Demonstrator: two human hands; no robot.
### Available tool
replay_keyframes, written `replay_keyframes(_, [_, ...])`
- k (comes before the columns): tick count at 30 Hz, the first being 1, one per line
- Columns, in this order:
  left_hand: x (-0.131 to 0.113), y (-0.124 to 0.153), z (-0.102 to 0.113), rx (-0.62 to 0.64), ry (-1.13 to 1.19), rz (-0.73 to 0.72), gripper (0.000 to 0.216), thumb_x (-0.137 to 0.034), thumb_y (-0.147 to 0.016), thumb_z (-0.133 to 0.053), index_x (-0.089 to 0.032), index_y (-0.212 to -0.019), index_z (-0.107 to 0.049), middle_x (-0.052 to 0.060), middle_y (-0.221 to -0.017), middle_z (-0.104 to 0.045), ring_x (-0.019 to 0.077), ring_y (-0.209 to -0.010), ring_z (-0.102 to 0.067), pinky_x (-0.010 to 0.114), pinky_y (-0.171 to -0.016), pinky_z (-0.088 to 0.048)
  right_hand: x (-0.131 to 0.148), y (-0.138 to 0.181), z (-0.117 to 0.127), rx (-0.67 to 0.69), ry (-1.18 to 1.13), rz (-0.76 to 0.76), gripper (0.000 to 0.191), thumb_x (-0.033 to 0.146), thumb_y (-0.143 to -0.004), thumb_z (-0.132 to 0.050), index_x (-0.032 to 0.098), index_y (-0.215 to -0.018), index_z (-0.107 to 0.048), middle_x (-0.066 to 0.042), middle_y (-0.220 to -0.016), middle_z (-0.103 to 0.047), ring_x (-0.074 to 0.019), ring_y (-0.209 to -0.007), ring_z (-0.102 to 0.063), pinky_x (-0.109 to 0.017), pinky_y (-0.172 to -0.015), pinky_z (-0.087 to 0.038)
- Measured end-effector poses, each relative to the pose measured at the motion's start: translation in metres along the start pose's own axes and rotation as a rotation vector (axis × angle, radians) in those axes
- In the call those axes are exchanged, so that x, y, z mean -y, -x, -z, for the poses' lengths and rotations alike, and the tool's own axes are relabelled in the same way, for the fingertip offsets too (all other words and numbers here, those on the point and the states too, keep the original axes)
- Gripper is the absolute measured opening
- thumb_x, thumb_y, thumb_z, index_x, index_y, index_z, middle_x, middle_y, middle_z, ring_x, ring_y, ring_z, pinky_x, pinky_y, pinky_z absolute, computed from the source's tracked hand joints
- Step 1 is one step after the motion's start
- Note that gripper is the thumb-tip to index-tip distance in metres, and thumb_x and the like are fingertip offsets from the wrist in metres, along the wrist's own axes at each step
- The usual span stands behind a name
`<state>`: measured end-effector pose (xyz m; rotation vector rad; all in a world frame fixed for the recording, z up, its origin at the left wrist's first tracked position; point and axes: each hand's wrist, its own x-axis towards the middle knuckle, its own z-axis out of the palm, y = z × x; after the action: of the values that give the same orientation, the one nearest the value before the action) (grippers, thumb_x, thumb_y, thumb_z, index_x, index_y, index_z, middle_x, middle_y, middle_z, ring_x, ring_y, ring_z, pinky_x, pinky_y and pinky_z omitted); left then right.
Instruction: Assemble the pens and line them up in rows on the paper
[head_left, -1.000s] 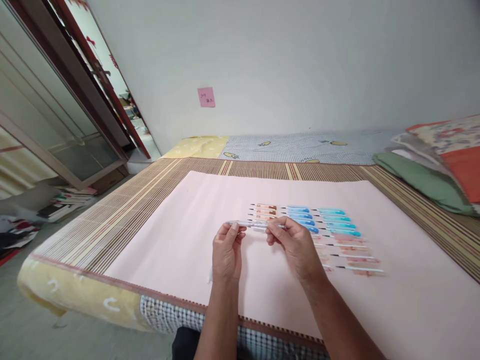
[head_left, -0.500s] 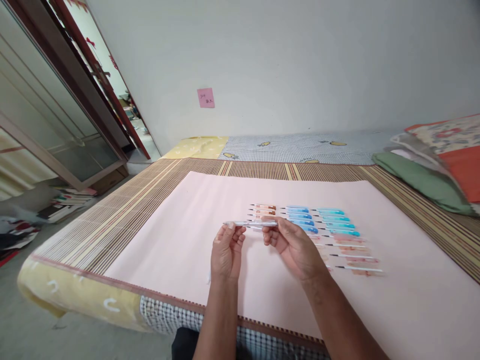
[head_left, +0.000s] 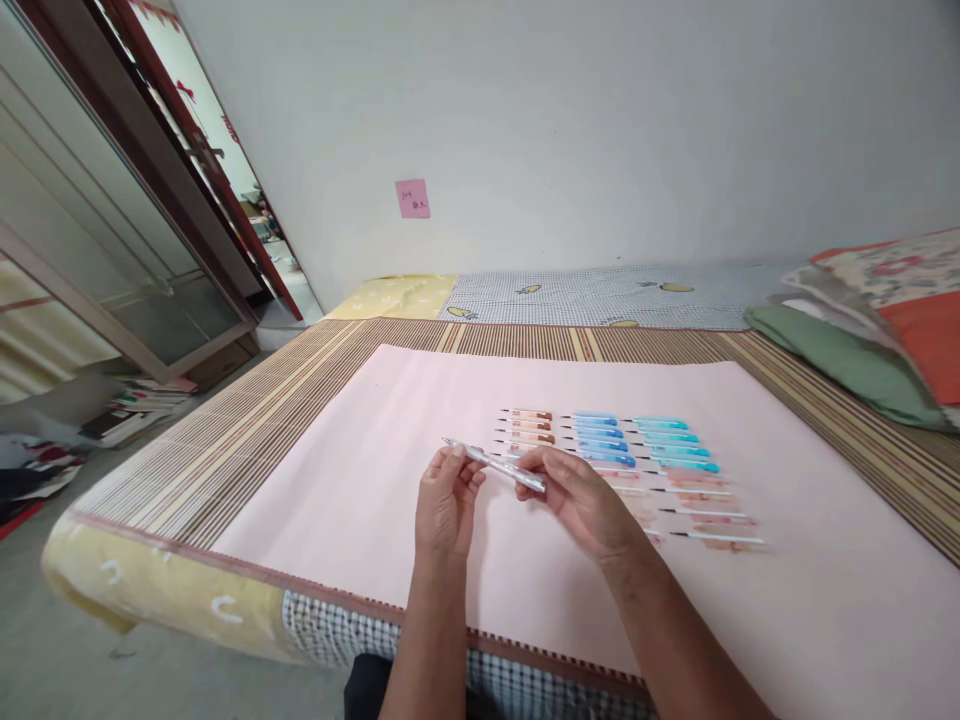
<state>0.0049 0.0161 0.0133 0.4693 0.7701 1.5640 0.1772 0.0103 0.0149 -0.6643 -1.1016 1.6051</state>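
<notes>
Both hands hold one clear, silvery pen (head_left: 499, 464) over a pale pink sheet (head_left: 360, 500) spread on a bed. My left hand (head_left: 446, 505) pinches the pen near its tip end. My right hand (head_left: 577, 500) grips the other end with thumb and fingers. The pen slopes down from left to right. Just beyond my right hand lie rows of pens: orange-brown pens (head_left: 529, 427), blue pens (head_left: 602, 440), teal pens (head_left: 671, 440) and pale pink pens (head_left: 705, 505), all laid side by side.
A striped woven mat (head_left: 225, 430) lies under the sheet. Folded bedding and a green pillow (head_left: 847, 365) sit at the right. A pink note (head_left: 412, 197) is stuck on the wall. Books (head_left: 127, 415) lie on the floor at left by a glass door.
The pen was level a second ago. Its right end has dropped as my right hand turned palm-up and moved slightly toward me; my left hand stayed near the tip.
</notes>
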Motion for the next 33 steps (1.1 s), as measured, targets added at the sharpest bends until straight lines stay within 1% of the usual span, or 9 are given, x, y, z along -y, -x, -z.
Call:
replay_keyframes(4, [0.0,-0.001,0.002,0.063,-0.233,-0.007,0.033,-0.036,-0.066,-0.088,-0.015,-0.07,-0.063,0.002,-0.066,-0.067,0.0083,-0.058,-0.055,0.019,-0.053,-0.039,0.0,0.0,-0.004,-0.056,0.282,-0.053,0.035,0.051,-0.08,-0.077,0.018,-0.089,-0.073,0.0,-0.077,-0.065,-0.0135,-0.069,-0.056,-0.028,-0.068,-0.045])
replay_keyframes(8, [-0.002,0.001,0.002,0.118,-0.453,-0.023,0.036,-0.042,-0.067,-0.086,-0.016,-0.067,-0.062,0.0,-0.057,-0.062,0.0086,-0.053,-0.049,0.021,-0.053,-0.036,-0.008,-0.002,-0.013,-0.02,0.399,-0.085,0.036,0.045,-0.07,-0.085,0.017,-0.087,-0.069,0.0,-0.08,-0.067,-0.0148,-0.074,-0.06,-0.029,-0.07,-0.047])
replay_keyframes(10, [-0.011,0.001,0.005,0.109,-0.512,-0.034,0.037,-0.046,-0.067,-0.085,-0.015,-0.069,-0.064,0.001,-0.061,-0.064,0.0103,-0.056,-0.053,0.022,-0.054,-0.037,-0.014,-0.003,-0.018,-0.037,0.404,-0.116,0.036,0.044,-0.069,-0.084,0.017,-0.084,-0.067,0.0,-0.078,-0.067,-0.0148,-0.072,-0.061,-0.029,-0.068,-0.048])
replay_keyframes(12, [-0.025,0.001,0.011,0.028,-0.512,-0.071,0.041,-0.051,-0.068,-0.083,-0.014,-0.076,-0.068,0.004,-0.073,-0.069,0.012,-0.061,-0.058,0.023,-0.055,-0.038,-0.022,-0.004,-0.023,-0.06,0.396,-0.164,0.035,0.043,-0.068,-0.083,0.017,-0.082,-0.064,0.001,-0.074,-0.065,-0.0133,-0.065,-0.06,-0.027,-0.061,-0.047])
replay_keyframes(15, [-0.053,-0.001,0.028,-0.173,-0.399,-0.208,0.044,-0.05,-0.064,-0.085,-0.014,-0.084,-0.069,0.005,-0.082,-0.072,0.012,-0.064,-0.061,0.022,-0.055,-0.039,-0.037,-0.004,-0.029,-0.095,0.396,-0.231,0.041,0.039,-0.069,-0.08,0.017,-0.099,-0.063,0.002,-0.071,-0.066,-0.0118,-0.056,-0.058,-0.025,-0.052,-0.043])
replay_keyframes(19, [-0.074,-0.003,0.049,-0.319,-0.255,-0.275,0.045,-0.046,-0.059,-0.086,-0.014,-0.084,-0.069,0.003,-0.075,-0.069,0.0111,-0.061,-0.06,0.021,-0.053,-0.038,-0.062,-0.004,-0.036,-0.111,0.4,-0.261,0.071,0.034,-0.073,-0.077,0.014,-0.136,-0.051,0.004,-0.069,-0.067,-0.0128,-0.051,-0.06,-0.024,-0.046,-0.041])
replay_keyframes(22, [-0.074,-0.003,0.057,-0.313,-0.267,-0.233,0.044,-0.045,-0.058,-0.086,-0.013,-0.084,-0.069,0.003,-0.074,-0.069,0.0107,-0.06,-0.059,0.02,-0.053,-0.038,-0.077,-0.003,-0.04,-0.13,0.42,-0.279,0.08,0.032,-0.074,-0.075,0.01,-0.145,-0.044,0.006,-0.065,-0.064,-0.0136,-0.049,-0.06,-0.024,-0.044,-0.04])
replay_keyframes(26, [-0.069,-0.004,0.06,-0.278,-0.416,-0.208,0.043,-0.048,-0.061,-0.084,-0.014,-0.083,-0.069,0.005,-0.077,-0.07,0.0117,-0.061,-0.06,0.022,-0.055,-0.04,-0.082,-0.002,-0.045,-0.163,0.458,-0.317,0.084,0.026,-0.075,-0.073,0.007,-0.15,-0.039,0.006,-0.064,-0.064,-0.0142,-0.048,-0.061,-0.024,-0.042,-0.041])
replay_keyframes(33, [-0.071,-0.006,0.071,-0.276,-0.782,-0.231,0.039,-0.055,-0.073,-0.072,-0.016,-0.08,-0.067,0.008,-0.08,-0.072,0.0172,-0.064,-0.063,0.028,-0.058,-0.042,-0.08,0.0,-0.05,-0.163,0.55,-0.321,0.083,0.026,-0.078,-0.072,0.017,-0.153,-0.038,-0.001,-0.086,-0.072,-0.0144,-0.058,-0.066,-0.026,-0.052,-0.048])
